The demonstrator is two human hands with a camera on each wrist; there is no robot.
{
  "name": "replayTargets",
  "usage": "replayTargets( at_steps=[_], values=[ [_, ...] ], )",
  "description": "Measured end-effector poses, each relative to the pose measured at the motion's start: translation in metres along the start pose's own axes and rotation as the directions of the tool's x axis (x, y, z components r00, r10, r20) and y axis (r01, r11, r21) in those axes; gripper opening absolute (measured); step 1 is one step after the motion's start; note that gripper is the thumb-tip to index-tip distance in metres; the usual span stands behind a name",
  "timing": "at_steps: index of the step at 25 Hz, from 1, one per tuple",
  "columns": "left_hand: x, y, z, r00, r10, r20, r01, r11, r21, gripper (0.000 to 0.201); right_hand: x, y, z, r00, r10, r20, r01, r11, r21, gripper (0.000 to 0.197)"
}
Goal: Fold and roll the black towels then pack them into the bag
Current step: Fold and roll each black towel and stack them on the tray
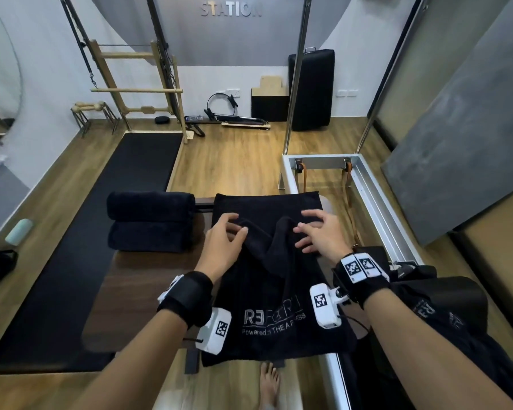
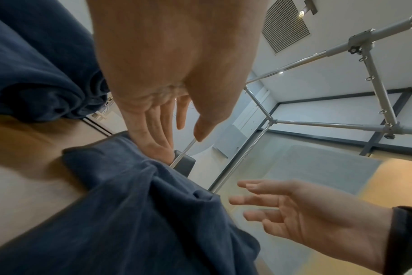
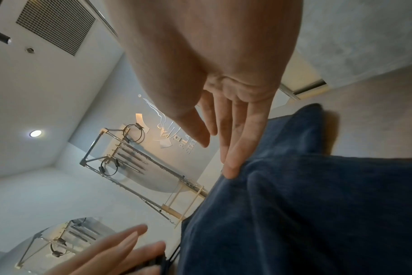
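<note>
Black towel (image 1: 274,279) lies lengthwise on the wooden table (image 1: 137,279), printed end nearest the person and hanging over the near edge, far end reaching the table's far edge. A ridge of bunched cloth stands up across its middle, between the two hands. Left hand (image 1: 224,242) hovers at the left side of the ridge, fingers loosely spread and slightly curled, gripping nothing; from the left wrist view its fingertips (image 2: 164,152) sit just at the cloth. Right hand (image 1: 319,235) mirrors it on the right, fingers spread, tips (image 3: 231,172) touching or nearly touching the fabric. Two rolled towels (image 1: 150,221) are stacked just left of the flat one. Bag not identified with certainty. Judgement: terry cloth is soft, limp, light, not slippery; it will sag and wrinkle wherever unsupported. Best taken by pinching both side edges of the ridge evenly, then smoothing flat with the palms before rolling tight.
</note>
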State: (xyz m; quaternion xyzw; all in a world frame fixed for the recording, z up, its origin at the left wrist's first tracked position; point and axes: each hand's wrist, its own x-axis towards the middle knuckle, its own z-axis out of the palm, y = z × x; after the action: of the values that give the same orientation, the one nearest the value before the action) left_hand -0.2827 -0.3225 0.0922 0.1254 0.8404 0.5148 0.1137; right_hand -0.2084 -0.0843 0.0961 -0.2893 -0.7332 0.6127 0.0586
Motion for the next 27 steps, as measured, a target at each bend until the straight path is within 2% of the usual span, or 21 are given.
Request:
replayTargets(
  at_steps=[4, 8, 10, 12, 14, 16, 18, 20, 21, 23, 24, 25, 27],
  values=[
    [-0.033, -0.047, -0.011, 0.993, -0.108, -0.046, 0.114, 0.980, 0.164, 0.027, -0.031, 0.052, -0.027, 0.997, 0.042, -0.059, -0.045, 0.998, -0.050, 0.016],
    [-0.081, -0.073, -0.024, 0.965, -0.261, 0.031, 0.221, 0.870, 0.441, 0.031, -0.088, 0.109, -0.045, 0.989, 0.110, -0.095, -0.124, 0.980, -0.158, 0.015],
    [-0.097, -0.079, -0.024, 0.954, -0.293, 0.071, 0.224, 0.847, 0.482, 0.034, -0.106, 0.126, -0.048, 0.985, 0.137, -0.104, -0.153, 0.974, -0.170, 0.020],
    [-0.112, -0.080, -0.021, 0.952, -0.295, 0.081, 0.248, 0.899, 0.360, 0.027, -0.116, 0.130, -0.046, 0.982, 0.159, -0.105, -0.177, 0.966, -0.191, 0.017],
    [-0.120, -0.077, -0.017, 0.952, -0.303, 0.041, 0.293, 0.942, 0.162, 0.020, -0.120, 0.123, -0.040, 0.973, 0.196, -0.122, -0.217, 0.958, -0.187, 0.010],
    [-0.123, -0.072, -0.015, 0.928, -0.372, -0.020, 0.367, 0.923, -0.119, 0.022, -0.120, 0.109, -0.037, 0.968, 0.210, -0.137, -0.226, 0.967, -0.118, 0.008],
    [-0.122, -0.064, -0.015, 0.915, -0.399, -0.058, 0.351, 0.860, -0.371, 0.021, -0.117, 0.093, -0.035, 0.970, 0.203, -0.136, -0.199, 0.979, 0.043, 0.004],
    [-0.122, -0.059, -0.015, 0.938, -0.337, -0.080, 0.266, 0.847, -0.461, 0.023, -0.118, 0.082, -0.036, 0.986, 0.138, -0.092, -0.117, 0.973, 0.199, 0.022],
    [-0.124, -0.059, -0.016, 0.960, -0.273, -0.058, 0.224, 0.876, -0.426, 0.036, -0.120, 0.081, -0.037, 0.995, 0.085, -0.046, -0.073, 0.974, 0.212, 0.038],
    [-0.133, -0.063, -0.018, 0.992, -0.124, 0.034, 0.129, 0.948, -0.290, 0.068, -0.130, 0.086, -0.039, 0.999, -0.045, 0.024, 0.043, 0.996, 0.073, 0.068],
    [-0.140, -0.067, -0.019, 0.995, -0.060, 0.074, 0.074, 0.979, -0.192, 0.074, -0.136, 0.090, -0.039, 0.994, -0.105, 0.032, 0.106, 0.993, -0.041, 0.072],
    [-0.146, -0.072, -0.021, 0.996, -0.002, 0.092, 0.009, 0.997, -0.073, 0.073, -0.141, 0.096, -0.040, 0.987, -0.158, 0.016, 0.159, 0.974, -0.161, 0.068],
    [-0.157, -0.086, -0.023, 0.990, 0.086, 0.110, -0.104, 0.979, 0.174, 0.055, -0.148, 0.110, -0.043, 0.965, -0.263, -0.020, 0.234, 0.887, -0.397, 0.047]
  ],
)
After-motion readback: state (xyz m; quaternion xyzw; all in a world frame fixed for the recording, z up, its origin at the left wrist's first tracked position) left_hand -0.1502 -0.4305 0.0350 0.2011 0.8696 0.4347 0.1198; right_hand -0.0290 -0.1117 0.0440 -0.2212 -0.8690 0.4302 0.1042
